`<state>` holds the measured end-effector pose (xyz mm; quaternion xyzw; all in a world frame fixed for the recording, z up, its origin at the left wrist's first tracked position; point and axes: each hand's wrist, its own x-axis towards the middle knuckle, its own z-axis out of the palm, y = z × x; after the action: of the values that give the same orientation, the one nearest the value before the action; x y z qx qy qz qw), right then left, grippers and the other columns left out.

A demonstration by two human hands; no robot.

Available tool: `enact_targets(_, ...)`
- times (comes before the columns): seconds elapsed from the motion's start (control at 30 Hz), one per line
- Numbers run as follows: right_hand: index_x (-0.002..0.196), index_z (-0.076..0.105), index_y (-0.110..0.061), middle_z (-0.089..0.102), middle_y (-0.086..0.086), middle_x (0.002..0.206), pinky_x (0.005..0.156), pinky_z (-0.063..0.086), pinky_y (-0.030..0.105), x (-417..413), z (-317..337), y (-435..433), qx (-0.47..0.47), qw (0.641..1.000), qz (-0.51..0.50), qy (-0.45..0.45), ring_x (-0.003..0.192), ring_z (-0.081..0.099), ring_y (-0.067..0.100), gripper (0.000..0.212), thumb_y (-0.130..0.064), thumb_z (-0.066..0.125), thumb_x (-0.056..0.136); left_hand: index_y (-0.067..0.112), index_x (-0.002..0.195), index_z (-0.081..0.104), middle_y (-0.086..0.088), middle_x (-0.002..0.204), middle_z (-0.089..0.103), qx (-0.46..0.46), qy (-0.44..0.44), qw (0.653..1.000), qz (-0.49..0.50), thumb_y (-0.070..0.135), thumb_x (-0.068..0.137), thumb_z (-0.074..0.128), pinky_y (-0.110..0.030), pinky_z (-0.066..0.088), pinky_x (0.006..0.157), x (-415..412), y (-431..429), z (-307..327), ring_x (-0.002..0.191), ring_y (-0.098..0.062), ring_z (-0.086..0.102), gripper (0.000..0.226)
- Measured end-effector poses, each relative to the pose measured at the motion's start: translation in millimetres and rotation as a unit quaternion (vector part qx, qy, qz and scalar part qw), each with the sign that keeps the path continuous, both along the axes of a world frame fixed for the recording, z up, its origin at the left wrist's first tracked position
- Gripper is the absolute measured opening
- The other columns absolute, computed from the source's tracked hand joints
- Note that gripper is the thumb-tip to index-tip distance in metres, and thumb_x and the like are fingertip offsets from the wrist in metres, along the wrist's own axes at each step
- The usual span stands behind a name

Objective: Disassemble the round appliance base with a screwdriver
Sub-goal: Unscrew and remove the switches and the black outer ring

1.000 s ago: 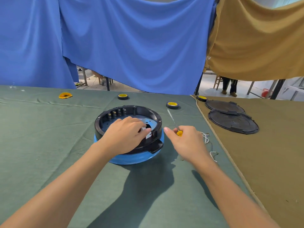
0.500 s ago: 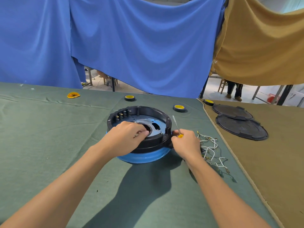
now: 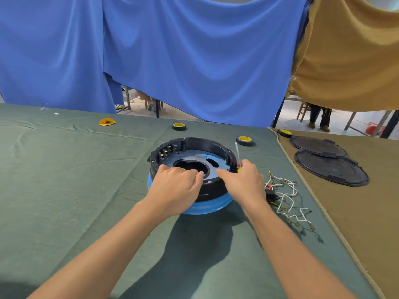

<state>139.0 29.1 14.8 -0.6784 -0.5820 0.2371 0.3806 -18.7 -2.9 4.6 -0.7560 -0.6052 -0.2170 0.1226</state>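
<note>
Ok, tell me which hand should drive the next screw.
Right: the right hand grips the screwdriver at the rim of the round base, while the left hand rests on it, likely steadying.

A green cloth (image 3: 64, 169) covers the table, with a tan cloth (image 3: 367, 223) over its right side. Near the far edge lie a yellow scrap (image 3: 107, 121) and three tape rolls (image 3: 179, 126) (image 3: 244, 140) (image 3: 284, 132). Two black round covers (image 3: 317, 146) (image 3: 331, 170) overlap on the tan cloth, and tangled white wires (image 3: 285, 197) lie beside the seam.
</note>
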Motion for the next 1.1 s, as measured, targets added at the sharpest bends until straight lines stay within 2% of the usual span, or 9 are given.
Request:
enact_targets(0.13, 0.079, 0.066, -0.015, 0.07, -0.001, 0.075, 0.063, 0.054, 0.039, 23.7, 4.9, 11.4, 0.008, 0.994, 0.063, 0.084, 0.074, 0.066, 0.018, 0.016, -0.029, 0.072, 0.075, 0.014, 0.084, 0.061, 0.002, 0.082, 0.064, -0.03, -0.069, 0.995, -0.071, 0.029, 0.101, 0.038, -0.037, 0.041, 0.075, -1.7, -5.7, 11.9, 0.082, -0.023, 0.058, 0.032)
enact_targets(0.23, 0.082, 0.07, -0.014, 0.066, -0.01, 0.061, 0.037, 0.036, 0.017, 41.8, 8.8, 18.5, -0.012, 0.988, 0.101, 0.116, 0.053, 0.058, 0.004, 0.007, -0.02, 0.073, 0.079, 0.013, 0.103, 0.068, 0.0, 0.106, 0.07, 0.017, -0.101, 0.994, -0.04, 0.024, 0.098, 0.046, -0.037, 0.045, 0.087, -21.7, -1.7, 19.0, 0.102, -0.024, 0.06, 0.025)
enact_targets(0.4, 0.111, 0.063, -0.015, 0.067, 0.005, 0.103, 0.082, 0.05, 0.04, 45.5, 15.1, 16.9, 0.006, 0.999, 0.039, -0.004, 0.106, 0.058, 0.026, 0.037, -0.032, 0.073, 0.079, 0.013, 0.129, 0.055, -0.005, 0.128, 0.06, -0.064, -0.217, 0.973, 0.049, 0.024, 0.098, 0.05, -0.029, 0.033, 0.083, -57.5, 13.8, 12.5, 0.121, -0.027, 0.05, 0.033)
enact_targets(0.53, 0.12, 0.053, -0.019, 0.059, -0.003, 0.106, 0.085, 0.046, 0.04, 21.2, 3.5, -9.6, 0.067, 0.998, 0.0, -0.002, 0.111, 0.051, 0.026, 0.059, -0.049, 0.071, 0.073, 0.021, 0.152, 0.03, 0.007, 0.159, 0.025, -0.153, -0.236, 0.96, 0.014, 0.039, 0.102, 0.039, -0.028, 0.017, 0.114, -66.7, 18.8, -1.9, 0.145, -0.014, 0.023, 0.053)
enact_targets(0.67, 0.136, 0.043, -0.018, 0.058, -0.003, 0.108, 0.081, 0.035, 0.033, 11.6, -4.3, -11.3, 0.076, 0.997, 0.024, 0.01, 0.112, 0.048, 0.028, 0.062, -0.026, 0.064, 0.079, 0.019, 0.149, 0.037, 0.006, 0.158, 0.029, -0.11, -0.234, 0.966, 0.014, 0.044, 0.1, 0.042, -0.029, 0.015, 0.117, -67.9, 16.7, -6.5, 0.145, -0.012, 0.023, 0.055)
enact_targets(0.77, 0.132, 0.05, -0.019, 0.051, -0.012, 0.088, 0.084, 0.045, 0.038, 25.2, 2.1, 0.1, 0.055, 0.996, 0.052, 0.041, 0.104, 0.052, 0.025, 0.056, -0.013, 0.061, 0.078, 0.017, 0.14, 0.051, 0.004, 0.15, 0.042, -0.051, -0.171, 0.983, 0.032, 0.066, 0.092, 0.037, -0.037, 0.023, 0.116, -66.1, 9.7, -6.5, 0.141, -0.013, 0.028, 0.07)
enact_targets(0.9, 0.121, 0.057, -0.02, 0.059, -0.004, 0.104, 0.083, 0.049, 0.038, 41.8, 8.8, 18.8, 0.025, 0.993, 0.078, 0.086, 0.094, 0.055, 0.018, 0.046, -0.009, 0.066, 0.078, 0.02, 0.133, 0.059, 0.009, 0.148, 0.039, -0.029, -0.153, 0.988, -0.015, 0.075, 0.08, 0.037, -0.033, 0.02, 0.115, -66.2, 4.7, -5.9, 0.141, -0.006, 0.017, 0.08)
enact_targets(1.0, 0.119, 0.057, -0.018, 0.062, 0.003, 0.11, 0.076, 0.042, 0.033, 39.7, 7.0, 21.3, 0.063, 0.997, 0.042, -0.022, 0.094, 0.053, 0.022, 0.036, -0.017, 0.063, 0.084, 0.02, 0.137, 0.054, 0.015, 0.155, 0.03, -0.056, -0.166, 0.983, -0.055, 0.086, 0.069, 0.05, -0.025, 0.013, 0.116, -67.1, 4.3, -8.0, 0.144, 0.003, 0.009, 0.095)
enact_targets(1.1, 0.115, 0.055, -0.02, 0.056, 0.002, 0.112, 0.079, 0.047, 0.038, 27.3, 5.9, 0.8, 0.162, 0.969, 0.031, -0.186, 0.094, 0.056, 0.026, 0.033, -0.044, 0.051, 0.093, 0.022, 0.141, 0.049, 0.016, 0.152, 0.036, -0.079, -0.211, 0.972, -0.061, 0.082, 0.061, 0.051, -0.025, 0.02, 0.116, -66.3, 3.7, -12.4, 0.143, 0.003, 0.021, 0.1)
